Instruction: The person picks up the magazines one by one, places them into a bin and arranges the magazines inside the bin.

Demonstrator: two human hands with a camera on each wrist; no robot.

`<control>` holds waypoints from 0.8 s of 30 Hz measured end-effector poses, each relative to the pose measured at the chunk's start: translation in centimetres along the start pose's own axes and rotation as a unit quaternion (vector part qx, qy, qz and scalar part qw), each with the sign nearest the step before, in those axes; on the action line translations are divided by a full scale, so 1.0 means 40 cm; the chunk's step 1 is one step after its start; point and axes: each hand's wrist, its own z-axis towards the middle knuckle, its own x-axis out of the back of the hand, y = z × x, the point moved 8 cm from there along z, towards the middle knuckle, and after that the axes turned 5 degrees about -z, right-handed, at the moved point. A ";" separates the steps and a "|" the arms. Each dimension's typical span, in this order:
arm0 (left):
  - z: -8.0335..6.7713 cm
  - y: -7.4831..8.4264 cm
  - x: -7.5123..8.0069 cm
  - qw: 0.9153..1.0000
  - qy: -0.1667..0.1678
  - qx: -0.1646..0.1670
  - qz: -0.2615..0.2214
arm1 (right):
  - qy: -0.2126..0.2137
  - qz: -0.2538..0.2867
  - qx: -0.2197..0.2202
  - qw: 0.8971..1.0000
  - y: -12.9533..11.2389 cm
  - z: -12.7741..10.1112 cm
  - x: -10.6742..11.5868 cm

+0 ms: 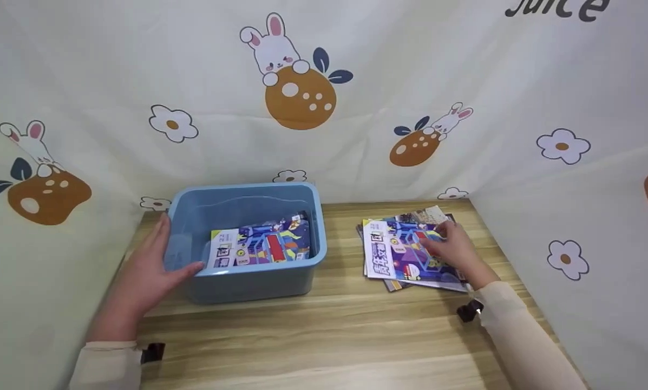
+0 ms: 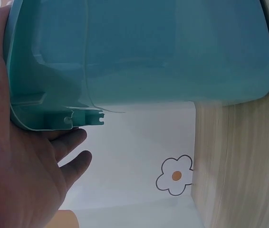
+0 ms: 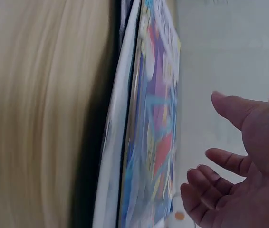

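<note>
Light-blue rectangular plastic bin (image 1: 248, 244): on wooden tabletop (image 1: 329, 325), left of centre, close to the curtain backdrop (image 1: 356, 81). One colourful glossy booklet (image 1: 259, 244) already inside, lying flat.
Stack of similar booklets (image 1: 405, 249): right of bin, well apart from it, near the table's back right corner; apparently several left to move.
Left hand (image 1: 150, 265): fingers straight, pressed against bin's left wall.
Right hand (image 1: 453, 249): relaxed, spread over the stack, nothing pinched.
Open tabletop: between bin and stack, and along near edge.

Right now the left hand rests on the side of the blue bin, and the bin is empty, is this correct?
Not quite. The left hand does rest on the blue bin, but the bin is not empty: the head view shows a colourful booklet lying inside it.
</note>
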 end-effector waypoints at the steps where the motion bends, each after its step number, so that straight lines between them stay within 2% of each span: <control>1: 0.001 0.001 -0.002 1.000 0.000 0.002 0.001 | -0.004 -0.007 -0.013 1.000 0.022 -0.009 0.010; 5: 0.001 0.002 -0.004 1.000 -0.001 0.007 -0.001 | -0.028 -0.020 -0.069 0.997 0.092 -0.044 0.037; 9: 0.000 -0.002 0.000 1.000 0.002 0.005 -0.004 | -0.069 -0.024 -0.102 0.992 0.126 -0.065 0.045; 12: 0.000 -0.003 0.001 1.000 0.006 0.002 -0.003 | -0.084 -0.034 -0.104 0.990 0.139 -0.068 0.043; 15: 0.001 -0.003 0.001 1.000 0.006 0.001 -0.001 | -0.081 -0.042 -0.100 0.991 0.145 -0.064 0.040; 24: -0.001 -0.002 -0.001 1.000 0.002 0.003 0.003 | -0.092 -0.028 -0.087 0.992 0.140 -0.058 0.023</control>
